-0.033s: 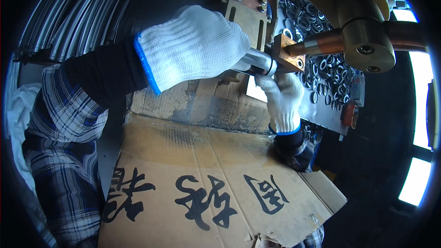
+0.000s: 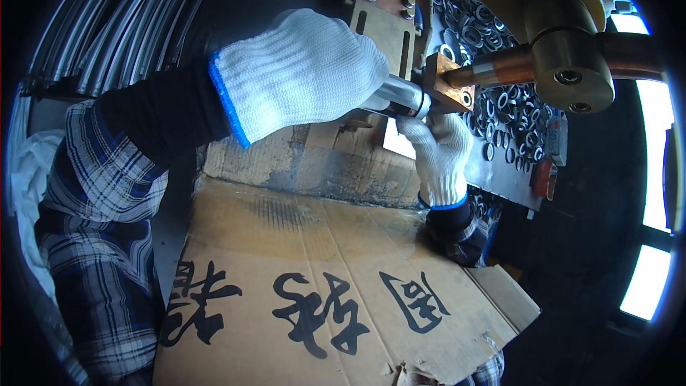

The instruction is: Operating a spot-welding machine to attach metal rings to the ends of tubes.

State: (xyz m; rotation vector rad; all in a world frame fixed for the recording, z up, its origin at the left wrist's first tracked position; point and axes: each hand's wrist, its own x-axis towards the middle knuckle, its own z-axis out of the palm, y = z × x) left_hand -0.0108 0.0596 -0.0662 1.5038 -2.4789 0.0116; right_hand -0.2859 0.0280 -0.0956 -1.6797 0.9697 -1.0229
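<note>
My left hand point(image 2: 307, 71), in a white knit glove with a blue cuff, is closed around a shiny metal tube point(image 2: 401, 91). The tube's right end carries a ring-like rim and sits against a copper block point(image 2: 449, 84) on the machine. My right hand point(image 2: 444, 154), gloved alike, has its fingers bent and pressed together at the underside of that end. Its fingertips are partly hidden, and I cannot tell whether the rim is a separate ring. A thick copper rod point(image 2: 496, 68) runs from the block into a round metal clamp point(image 2: 575, 68).
Many loose metal rings point(image 2: 511, 125) lie on a tabletop at the right, beside a small red box point(image 2: 544, 177). Curved metal strips point(image 2: 121, 28) are stacked at the far left. A slotted metal plate point(image 2: 382, 36) stands behind my hands. Cardboard point(image 2: 286, 221) covers my lap.
</note>
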